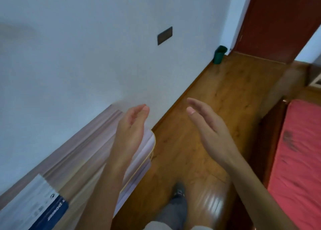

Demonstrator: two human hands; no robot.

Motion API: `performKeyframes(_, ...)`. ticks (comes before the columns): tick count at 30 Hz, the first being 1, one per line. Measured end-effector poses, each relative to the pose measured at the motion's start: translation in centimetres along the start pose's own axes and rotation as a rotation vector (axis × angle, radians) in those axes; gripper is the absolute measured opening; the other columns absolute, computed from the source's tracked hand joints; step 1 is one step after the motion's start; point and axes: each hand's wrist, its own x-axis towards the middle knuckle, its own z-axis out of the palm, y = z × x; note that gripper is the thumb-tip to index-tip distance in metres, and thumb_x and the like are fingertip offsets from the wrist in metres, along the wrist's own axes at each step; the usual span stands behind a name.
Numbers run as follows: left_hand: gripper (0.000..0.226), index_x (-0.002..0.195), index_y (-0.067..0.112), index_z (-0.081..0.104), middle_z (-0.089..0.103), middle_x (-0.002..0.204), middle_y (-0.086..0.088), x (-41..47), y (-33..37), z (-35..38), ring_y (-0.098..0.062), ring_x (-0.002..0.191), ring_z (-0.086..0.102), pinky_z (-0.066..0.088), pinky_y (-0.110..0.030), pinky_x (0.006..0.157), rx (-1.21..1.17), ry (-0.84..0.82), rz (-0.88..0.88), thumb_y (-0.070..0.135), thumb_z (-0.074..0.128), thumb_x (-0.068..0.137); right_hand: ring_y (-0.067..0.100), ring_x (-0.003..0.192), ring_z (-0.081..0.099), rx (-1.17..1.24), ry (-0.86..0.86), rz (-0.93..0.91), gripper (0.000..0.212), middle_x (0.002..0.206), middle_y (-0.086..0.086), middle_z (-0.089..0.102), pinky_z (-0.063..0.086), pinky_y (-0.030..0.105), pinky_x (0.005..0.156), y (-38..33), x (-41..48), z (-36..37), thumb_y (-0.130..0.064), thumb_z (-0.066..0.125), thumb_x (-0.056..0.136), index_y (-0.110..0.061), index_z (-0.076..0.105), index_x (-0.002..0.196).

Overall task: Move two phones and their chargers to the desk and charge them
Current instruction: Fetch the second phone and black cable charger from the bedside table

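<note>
Left hand [131,125]: raised over the desk [83,153] edge, grip loosely curled, nothing held.
Right hand [206,123]: raised above the floor [217,90], grip spread flat, nothing held; judged to be in transit.
Phones, chargers: none in view.
Desk: blurred; a box [40,205] is cut off at bottom left.
Bed [298,160]: cut off at right.

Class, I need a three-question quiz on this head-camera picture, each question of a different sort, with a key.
1. True or false: the left hand holds a phone.
2. The green bin stands: A) on the desk; B) on the floor by the wall near the door; C) on the bed.
3. Fill in: the mattress at the right is ____ in colour.

Key: 1 false, both it and the right hand are empty and open; 2 B; 3 red.
</note>
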Motion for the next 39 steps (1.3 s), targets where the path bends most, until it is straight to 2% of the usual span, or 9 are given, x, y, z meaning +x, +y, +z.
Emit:
performKeyframes(4,0.022,0.117,0.040,0.059,0.062,0.114,0.024,6.7,1.6,4.9,-0.003,0.115,0.059,0.049,-0.032,0.101,-0.011,-0.128,0.019,0.048,0.051,0.099,-0.004,0.129,0.045,-0.051,0.103,0.052,0.063,0.143,-0.024,0.047,0.044,0.033,0.106,0.9,5.5,-3.1,-0.076,0.036,0.084,-0.046,0.044,0.138)
performKeyframes(8,0.014,0.107,0.044,0.059,0.062,0.112,0.025,13.2,4.4,9.9,0.002,0.109,0.059,0.048,-0.026,0.094,-0.022,-0.231,0.066,0.050,0.050,0.099,-0.001,0.130,0.044,-0.092,0.173,0.070,0.056,0.144,-0.021,0.047,0.043,0.038,0.108,0.9,11.7,-6.4,-0.070,0.038,0.089,-0.043,0.044,0.139)
performKeyframes(12,0.014,0.104,0.049,0.054,0.057,0.106,0.030,18.3,7.3,15.0,0.003,0.097,0.059,0.044,-0.014,0.071,-0.013,-0.345,0.098,0.057,0.045,0.099,0.000,0.130,0.045,-0.108,0.266,0.070,0.051,0.144,-0.020,0.047,0.042,0.037,0.109,0.7,16.7,-9.4,-0.065,0.041,0.092,-0.042,0.045,0.138)
performKeyframes(15,0.015,0.100,0.050,0.055,0.055,0.101,0.033,21.1,9.1,18.4,0.005,0.090,0.058,0.041,-0.009,0.063,-0.009,-0.413,0.108,0.060,0.044,0.097,0.001,0.131,0.044,-0.106,0.313,0.064,0.048,0.145,-0.018,0.047,0.040,0.036,0.110,0.4,19.3,-11.4,-0.059,0.044,0.095,-0.040,0.045,0.139)
performKeyframes(20,0.018,0.113,0.048,0.050,0.052,0.101,0.032,26.0,12.7,24.6,0.006,0.094,0.054,0.040,-0.012,0.069,-0.026,-0.480,0.177,0.057,0.045,0.098,0.004,0.134,0.041,-0.150,0.398,0.097,0.050,0.148,-0.016,0.044,0.037,0.038,0.111,0.9,24.0,-16.3,-0.057,0.044,0.095,-0.037,0.044,0.141)
performKeyframes(24,0.008,0.100,0.049,0.052,0.053,0.101,0.032,29.4,14.7,29.6,0.005,0.094,0.054,0.040,-0.013,0.070,-0.019,-0.519,0.185,0.055,0.046,0.099,0.004,0.132,0.042,-0.155,0.442,0.112,0.049,0.148,-0.015,0.044,0.039,0.037,0.110,2.9,27.6,-20.2,-0.057,0.045,0.095,-0.038,0.044,0.141)
performKeyframes(30,0.009,0.093,0.051,0.053,0.054,0.101,0.032,34.0,17.4,39.0,0.007,0.095,0.054,0.040,-0.013,0.071,0.003,-0.552,0.219,0.053,0.047,0.100,0.005,0.133,0.042,-0.150,0.490,0.096,0.050,0.147,-0.015,0.045,0.039,0.039,0.110,7.8,33.7,-27.6,-0.059,0.045,0.095,-0.038,0.044,0.141)
performKeyframes(35,0.016,0.113,0.044,0.053,0.054,0.104,0.027,38.0,21.3,48.1,0.002,0.098,0.056,0.042,-0.014,0.075,0.003,-0.527,0.250,0.052,0.047,0.100,-0.001,0.131,0.042,-0.148,0.492,0.035,0.049,0.146,-0.018,0.046,0.037,0.027,0.105,10.6,39.5,-36.0,-0.057,0.047,0.095,-0.038,0.045,0.141)
performKeyframes(39,0.029,0.124,0.039,0.053,0.055,0.105,0.028,41.0,25.3,54.8,0.005,0.101,0.055,0.043,-0.014,0.077,-0.015,-0.512,0.280,0.052,0.049,0.099,-0.010,0.125,0.040,-0.181,0.486,-0.001,0.050,0.143,-0.023,0.045,0.031,0.009,0.092,12.0,44.4,-43.0,-0.058,0.047,0.095,-0.039,0.044,0.141)
